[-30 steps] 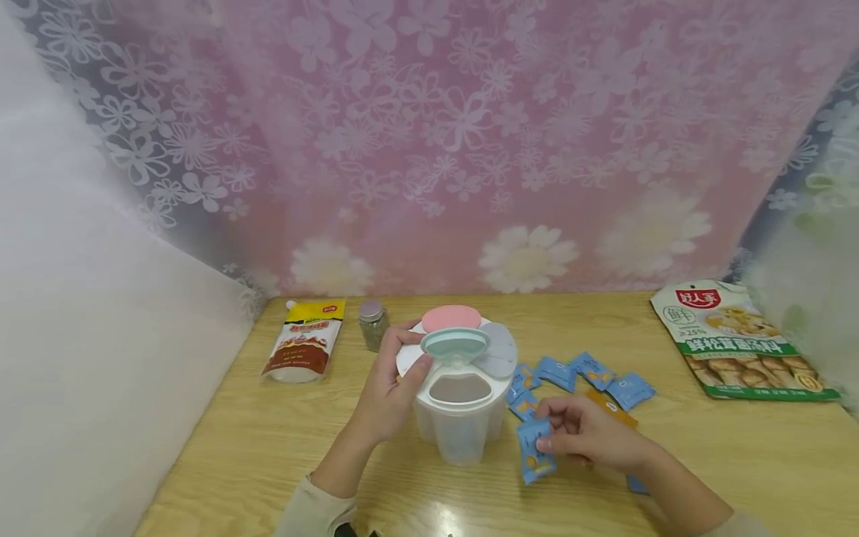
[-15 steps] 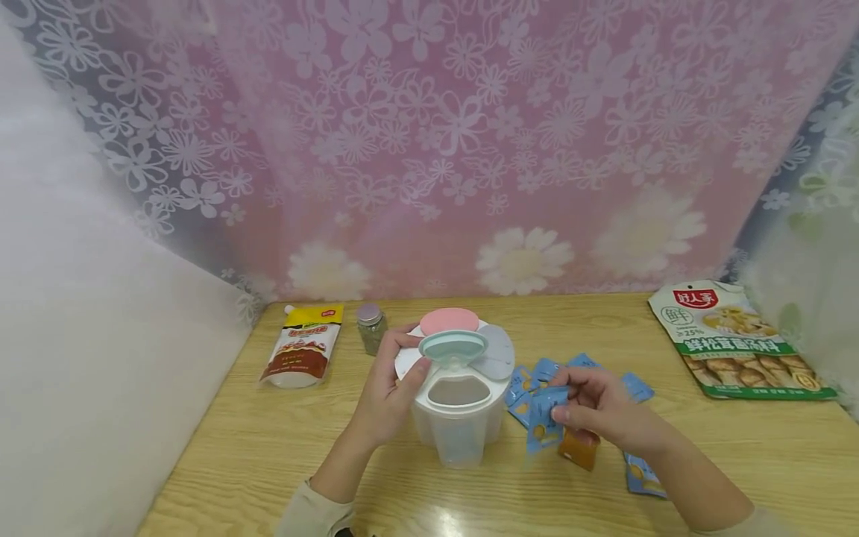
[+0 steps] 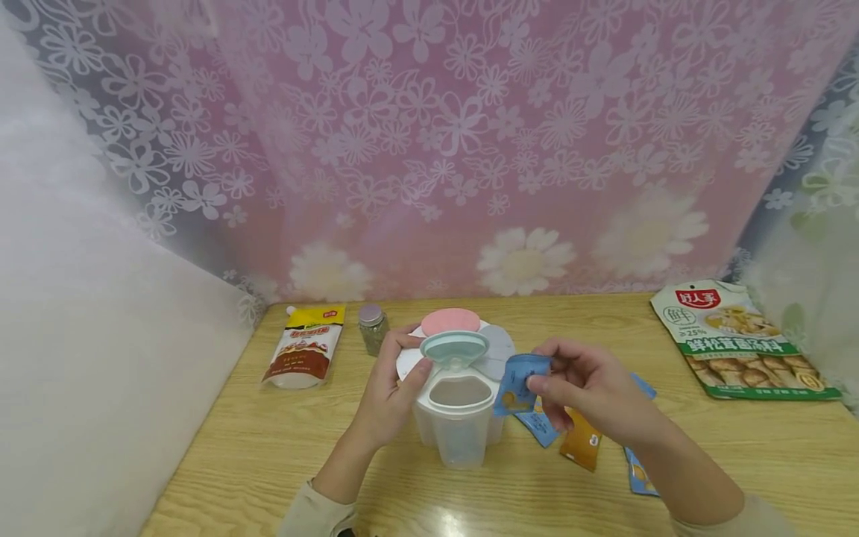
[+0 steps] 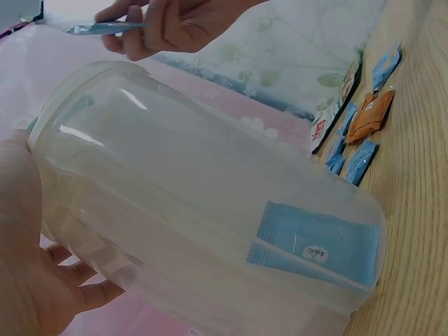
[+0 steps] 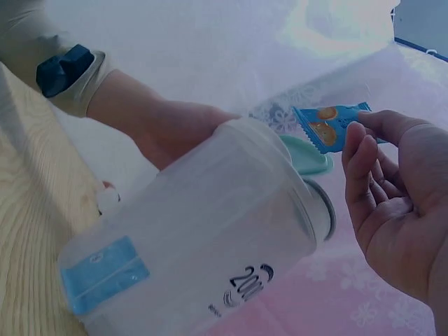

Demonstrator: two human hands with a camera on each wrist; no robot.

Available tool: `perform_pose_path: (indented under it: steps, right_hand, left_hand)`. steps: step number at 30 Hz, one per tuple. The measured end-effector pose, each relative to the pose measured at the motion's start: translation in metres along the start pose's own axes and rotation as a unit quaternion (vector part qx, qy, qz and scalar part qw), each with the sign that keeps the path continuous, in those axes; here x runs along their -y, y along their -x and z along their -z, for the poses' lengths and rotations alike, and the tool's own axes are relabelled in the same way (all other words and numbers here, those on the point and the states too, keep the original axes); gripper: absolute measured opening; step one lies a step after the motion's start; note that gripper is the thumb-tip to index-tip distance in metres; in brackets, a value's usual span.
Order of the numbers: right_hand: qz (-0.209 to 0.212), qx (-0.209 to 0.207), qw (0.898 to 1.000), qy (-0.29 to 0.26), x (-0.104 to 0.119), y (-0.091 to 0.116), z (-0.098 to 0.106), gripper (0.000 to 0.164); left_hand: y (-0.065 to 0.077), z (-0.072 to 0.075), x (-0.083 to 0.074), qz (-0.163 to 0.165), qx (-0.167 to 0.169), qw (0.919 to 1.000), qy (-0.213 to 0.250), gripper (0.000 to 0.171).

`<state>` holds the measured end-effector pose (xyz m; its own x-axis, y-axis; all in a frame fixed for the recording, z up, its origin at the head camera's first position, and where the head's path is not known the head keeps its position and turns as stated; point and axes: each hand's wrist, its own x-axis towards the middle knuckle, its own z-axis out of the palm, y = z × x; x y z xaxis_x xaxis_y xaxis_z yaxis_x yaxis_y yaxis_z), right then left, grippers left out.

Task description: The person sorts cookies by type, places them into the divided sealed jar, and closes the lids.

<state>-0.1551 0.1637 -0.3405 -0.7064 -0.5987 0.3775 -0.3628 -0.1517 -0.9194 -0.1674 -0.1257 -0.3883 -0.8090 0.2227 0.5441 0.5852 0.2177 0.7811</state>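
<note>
Head view shows the right hand's (image 3: pixel 593 391) fingers pinching a small blue plastic packet (image 3: pixel 518 384) beside the clear plastic tub (image 3: pixel 459 440) the left hand (image 3: pixel 389 388) grips, with one blue packet (image 4: pixel 318 245) inside already and blue and orange packets (image 3: pixel 582 441), maybe left to do, toward the surface's (image 3: pixel 754 440) right edge.

Pink floral sheeting (image 3: pixel 429 164) hangs at twelve o'clock, a white sheet (image 3: pixel 87 298) at nine. A yellowish wood-grain counter (image 3: pixel 241 447) gleams at six.

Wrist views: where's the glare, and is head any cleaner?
Left wrist: two bright streaks on the container, near its top end; right wrist: a washed-out patch on the backdrop, along the top edge; head: not glare-free, a pale reflection on the table near the bottom edge.
</note>
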Motion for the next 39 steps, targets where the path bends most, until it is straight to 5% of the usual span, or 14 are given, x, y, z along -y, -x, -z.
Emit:
perform_pose_path:
  steps: [5, 16, 23, 39]
  right_hand:
    - [0.009, -0.023, 1.0, -0.012, 0.004, -0.013, -0.01, 0.016]
    - [0.051, -0.002, 0.996, 0.067, -0.004, -0.024, -0.027, 0.019]
    - [0.034, -0.031, 0.992, 0.12, -0.009, -0.02, -0.03, 0.018]
    - [0.018, -0.066, 0.993, 0.097, -0.01, -0.007, -0.014, 0.015]
  left_hand:
    - [0.0, 0.0, 0.0, 0.001, 0.001, 1.0, 0.005, 0.021]
    - [0.001, -0.001, 0.002, 0.001, -0.002, 0.9999, 0.012, 0.021]
    - [0.001, -0.002, 0.0, 0.003, 0.002, 1.0, 0.008, 0.021]
    - [0.0, 0.001, -0.001, 0.004, -0.001, 1.0, -0.001, 0.022]
